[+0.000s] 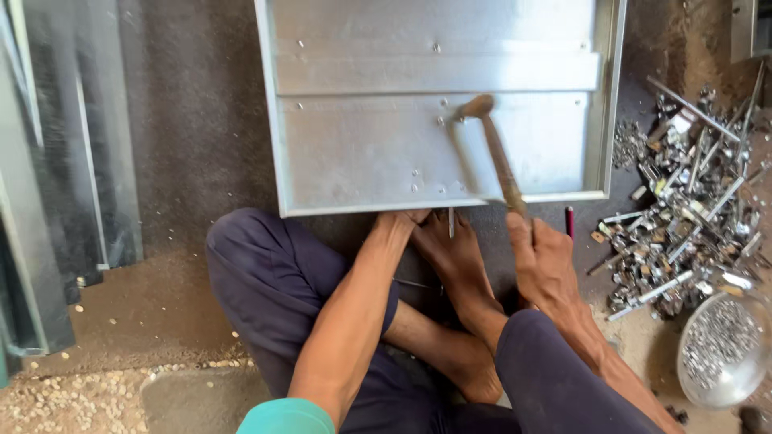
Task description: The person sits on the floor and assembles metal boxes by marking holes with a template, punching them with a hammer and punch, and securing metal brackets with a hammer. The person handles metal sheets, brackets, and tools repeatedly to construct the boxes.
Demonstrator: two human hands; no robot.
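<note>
A galvanised metal panel point(362, 153) with folded rims and small rivets lies on the floor in front of me. My right hand point(543, 261) grips the wooden handle of a hammer point(500, 161). Its head is raised over the panel's middle and blurred. My left hand point(404, 221) is at the panel's near edge, with the fingers curled against the rim. My bare foot point(458, 257) rests just beside that hand, toes touching the same edge. A thin metal pin point(450, 223) stands upright by the toes.
A heap of metal offcuts, bolts and scraps point(683, 209) lies on the right. A round metal bowl of small fasteners point(720, 345) sits near my right knee. Upright metal sheets point(56, 161) lean on the left. A red pen-like stick point(569, 223) lies by the panel's corner.
</note>
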